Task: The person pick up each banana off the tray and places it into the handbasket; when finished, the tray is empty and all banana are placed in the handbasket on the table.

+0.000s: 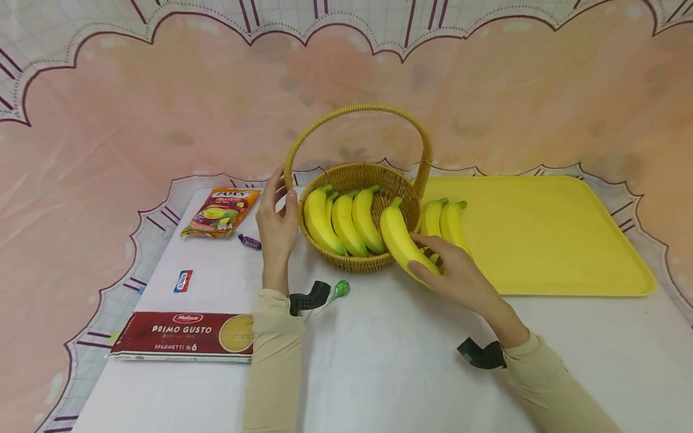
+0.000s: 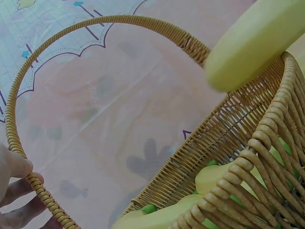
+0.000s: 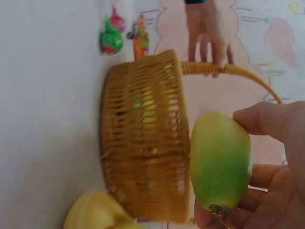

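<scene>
A wicker basket (image 1: 352, 263) with a tall arched handle (image 1: 361, 107) stands on the white table, and several bananas (image 1: 342, 222) lie side by side in its left part. My left hand (image 1: 277, 225) grips the handle's lower left end, thumb and fingers about it in the left wrist view. In my right hand (image 1: 462, 273) is another banana (image 1: 399, 237), held between thumb and fingers, tilted over the basket's right rim. The left wrist view has this banana (image 2: 252, 47) above the rim; its greenish end (image 3: 220, 167) faces the right wrist camera.
Right of the basket lies a yellow tray (image 1: 552, 240) with two bananas (image 1: 453, 224) at its left edge. To the left are a candy bag (image 1: 221, 213), a purple sweet (image 1: 249, 242), a small wrapped sweet (image 1: 183, 281) and a spaghetti pack (image 1: 184, 337). A green lollipop (image 1: 341, 288) lies in front.
</scene>
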A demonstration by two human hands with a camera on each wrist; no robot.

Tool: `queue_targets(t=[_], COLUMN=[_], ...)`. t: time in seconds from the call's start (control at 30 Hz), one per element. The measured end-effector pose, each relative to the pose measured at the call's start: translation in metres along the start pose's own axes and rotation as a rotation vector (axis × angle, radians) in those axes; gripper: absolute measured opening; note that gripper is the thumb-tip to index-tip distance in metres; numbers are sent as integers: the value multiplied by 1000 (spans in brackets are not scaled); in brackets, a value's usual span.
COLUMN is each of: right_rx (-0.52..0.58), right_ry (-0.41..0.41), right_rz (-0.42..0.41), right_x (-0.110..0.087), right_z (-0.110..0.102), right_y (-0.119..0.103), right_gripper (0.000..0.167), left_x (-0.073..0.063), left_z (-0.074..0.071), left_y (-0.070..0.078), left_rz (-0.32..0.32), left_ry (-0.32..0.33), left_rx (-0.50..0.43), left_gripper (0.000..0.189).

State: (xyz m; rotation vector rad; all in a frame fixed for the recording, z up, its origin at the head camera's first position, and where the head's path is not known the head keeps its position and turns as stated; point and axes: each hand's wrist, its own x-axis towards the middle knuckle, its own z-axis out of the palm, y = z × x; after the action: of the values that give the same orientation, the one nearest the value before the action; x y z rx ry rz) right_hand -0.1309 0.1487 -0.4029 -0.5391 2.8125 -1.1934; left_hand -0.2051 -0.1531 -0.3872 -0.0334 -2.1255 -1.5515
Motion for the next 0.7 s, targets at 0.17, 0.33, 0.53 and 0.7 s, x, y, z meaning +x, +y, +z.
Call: queue_targets(t=[0.17,0.33,0.53,0.7], right_rx=[8,82,63,56], right_ry=[-2,-23,-47,-64], right_rz=[-19,8,48,87], right_x=[22,49,83,107], right_z=[9,19,33,46], right_y=[-16,-27,-37,-42], right_gripper=[56,59,61,61], left_x=[0,-1,-1,-1], left_z=[0,-1,-1,0], left_y=[-1,-2,-4,-4], left_rz=[7,12,32,40], left_ry=[0,0,4,9], left_rx=[1,1,-10,-14], left_gripper=[44,44,44,44])
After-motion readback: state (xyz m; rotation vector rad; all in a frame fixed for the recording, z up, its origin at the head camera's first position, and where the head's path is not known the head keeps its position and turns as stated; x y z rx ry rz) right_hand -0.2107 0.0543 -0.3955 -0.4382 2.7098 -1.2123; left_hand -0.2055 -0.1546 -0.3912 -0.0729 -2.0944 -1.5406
